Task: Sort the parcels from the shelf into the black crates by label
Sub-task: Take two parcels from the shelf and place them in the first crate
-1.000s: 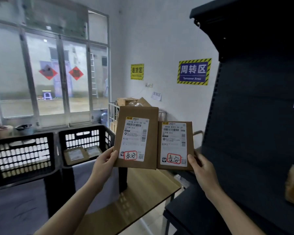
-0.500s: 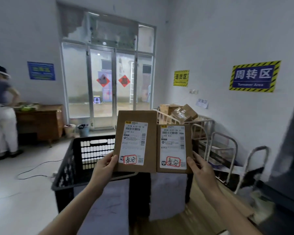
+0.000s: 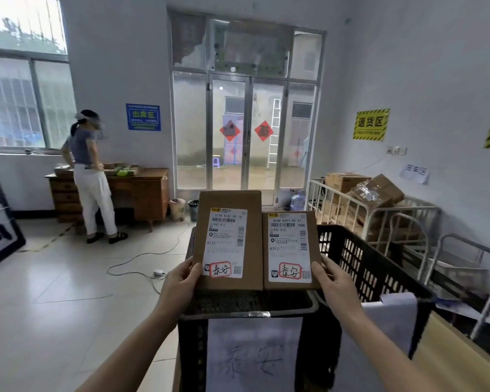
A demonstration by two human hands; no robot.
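Two brown cardboard parcels are held upright side by side, edges touching, with the labels turned toward the camera. The taller left parcel (image 3: 228,241) is gripped at its lower left corner by the left hand (image 3: 178,281), with the thumb laid on the front. The shorter right parcel (image 3: 290,250) is gripped at its lower right corner by the right hand (image 3: 333,281) in the same way. One white label is stuck on each parcel, and one red-ringed handwritten mark is seen at the foot of each label. Both parcels are held above the near rim of the front crate (image 3: 249,314), one of two black crates; the second crate (image 3: 374,267) is set just beside it on the right. One paper sheet (image 3: 253,355) with handwritten characters is hung on the front crate's near wall. Farther off, one person (image 3: 89,176) is seen by the left wall, two red diamonds (image 3: 230,131) are stuck on the glass door (image 3: 193,131), and one blue sign (image 3: 143,117) and one yellow sign (image 3: 370,124) are fixed to the walls.
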